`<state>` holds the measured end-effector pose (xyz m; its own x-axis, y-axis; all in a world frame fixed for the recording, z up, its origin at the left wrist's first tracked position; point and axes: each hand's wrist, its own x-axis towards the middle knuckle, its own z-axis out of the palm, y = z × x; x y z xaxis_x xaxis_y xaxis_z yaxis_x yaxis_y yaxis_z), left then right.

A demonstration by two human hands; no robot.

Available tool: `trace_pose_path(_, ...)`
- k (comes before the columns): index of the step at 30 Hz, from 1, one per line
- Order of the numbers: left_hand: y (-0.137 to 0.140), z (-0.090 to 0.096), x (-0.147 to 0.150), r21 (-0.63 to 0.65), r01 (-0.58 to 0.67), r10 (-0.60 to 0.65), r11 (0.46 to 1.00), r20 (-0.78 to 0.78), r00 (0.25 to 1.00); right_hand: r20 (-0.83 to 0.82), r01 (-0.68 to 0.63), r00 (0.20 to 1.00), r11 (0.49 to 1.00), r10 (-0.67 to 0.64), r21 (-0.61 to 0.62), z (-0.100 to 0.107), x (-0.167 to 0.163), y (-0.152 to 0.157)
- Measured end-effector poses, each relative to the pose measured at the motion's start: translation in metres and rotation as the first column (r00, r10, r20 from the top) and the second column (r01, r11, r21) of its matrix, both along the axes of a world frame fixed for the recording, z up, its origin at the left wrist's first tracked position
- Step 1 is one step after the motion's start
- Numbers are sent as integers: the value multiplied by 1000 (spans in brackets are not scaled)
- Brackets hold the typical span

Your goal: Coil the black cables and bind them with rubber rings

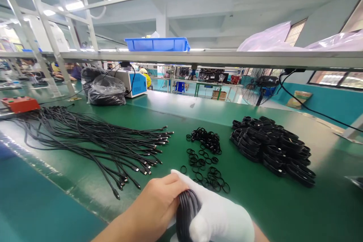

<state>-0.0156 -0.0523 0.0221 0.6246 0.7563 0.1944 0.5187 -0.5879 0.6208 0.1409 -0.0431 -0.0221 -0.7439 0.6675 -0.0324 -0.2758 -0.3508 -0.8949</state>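
Observation:
A coiled black cable is held between my two hands at the front edge of the green table. My bare left hand grips the coil from the left, thumb and fingers closed on its upper part. My right hand, in a white glove, wraps the coil from the right, its thumb across the front. Just beyond my hands lie loose black rubber bands, with a denser heap of bands behind them. Uncoiled black cables with metal-tipped plugs spread over the left side.
A pile of coiled, banded cables sits on the right of the green tabletop. Behind stand a plastic-bagged black bundle, a blue-and-white machine and an orange control box. A shelf with a blue tray crosses overhead.

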Motion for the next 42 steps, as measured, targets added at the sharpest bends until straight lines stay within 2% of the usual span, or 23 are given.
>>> trace_pose_path(3, 1, -4, 0, 20, -41, 41, 999, 25, 999, 128, 92, 988, 996, -89, -12, 13, -3, -2)
trace_pose_path(5, 2, -6, 0, -18, -111, 112, 994, 59, 992, 198, 139, 971, 990, -131, -26, 22, -5, -4)
trace_pose_path(8, 4, -5, 1, -145, -209, 223, 967, 91, 970, 247, 116, 965, 990, -92, -84, 29, -5, -3)
trace_pose_path(11, 6, -4, 3, -281, -230, 283, 932, 164, 945, 203, 95, 976, 991, -74, -94, 23, -1, -2)
trace_pose_path(14, 8, -5, 8, -484, -199, 360, 852, 265, 895, 123, 130, 985, 987, -118, -94, 15, 3, -1)
trace_pose_path(16, 8, -7, 13, -534, -214, 403, 818, 266, 876, 117, 138, 985, 987, -128, -85, 11, 3, -1)
trace_pose_path(21, 10, -14, 21, -297, -414, 453, 861, 76, 888, 225, 140, 967, 988, -121, -68, 6, 1, 0)
trace_pose_path(25, 15, -17, 26, -242, -449, 454, 860, -37, 890, 277, 111, 957, 992, -89, -65, 6, 1, 0)
trace_pose_path(30, 11, -12, 21, -365, -373, 408, 853, 23, 912, 315, 106, 945, 993, -87, -44, 6, 1, 1)
trace_pose_path(33, 5, -10, 15, -204, -417, 422, 886, -19, 906, 290, 91, 954, 995, -74, -44, 6, 0, 0)
trace_pose_path(37, 1, -20, 10, -50, -307, 311, 950, 143, 940, 336, 77, 940, 997, -66, -22, 6, -4, 0)
trace_pose_path(39, 0, -29, 9, -10, -312, 308, 950, 204, 929, 318, 67, 946, 998, -59, -12, 5, -7, 0)
trace_pose_path(42, 1, -38, 10, 4, -390, 378, 921, 245, 893, 298, 81, 952, 997, -76, -3, 3, -11, -2)
